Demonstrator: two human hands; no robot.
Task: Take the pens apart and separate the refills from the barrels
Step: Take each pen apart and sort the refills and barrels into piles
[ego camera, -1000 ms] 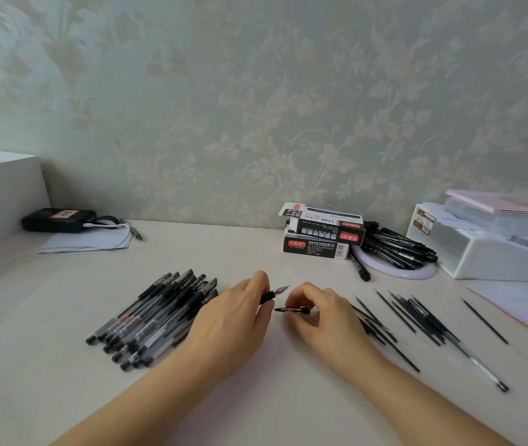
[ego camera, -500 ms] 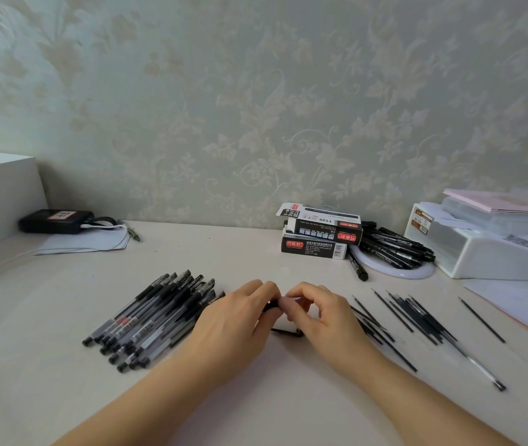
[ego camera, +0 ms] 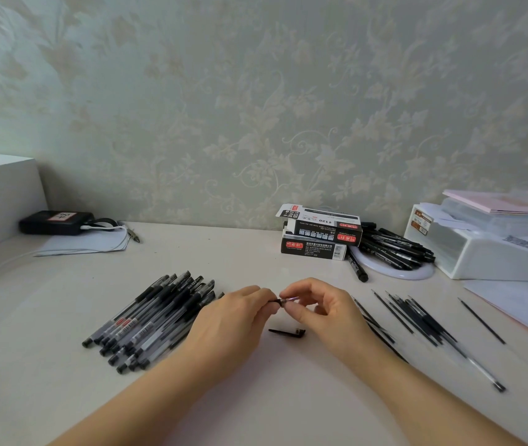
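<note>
Black and clear plastic, the pen (ego camera: 283, 300) sits between our two hands above the table (ego camera: 224, 252). Our left hand (ego camera: 230, 320) closes its thumb and fingertips around the pen's dark end, and most of the barrel is hidden under that palm. Our right hand (ego camera: 323, 312) pinches the clear tip section between thumb and forefinger, the other fingers curled loosely. The two grips almost touch, with only a short stretch of the pen showing between them.

Just below the grip, a black cap (ego camera: 287, 332) lies flat on the table between our wrists, touching neither hand.

To the left of the grip, partly under our left hand, whole pens lie in a pile (ego camera: 150, 317), side by side and slanting up to the right. To the right, past our right hand, thin black refills (ego camera: 417, 320) are spread out in a loose fan; one refill (ego camera: 481, 320) lies apart, farther right.

Beyond the grip, near the wall, two pen boxes (ego camera: 317, 236) are stacked. Just right of them a heap of black markers (ego camera: 394, 246) rests on a white dish (ego camera: 394, 273). Farther right stands a white bin (ego camera: 487, 252) with papers on top. Far left at the wall a black device (ego camera: 53, 222) sits beside some sheets (ego camera: 89, 244).
</note>
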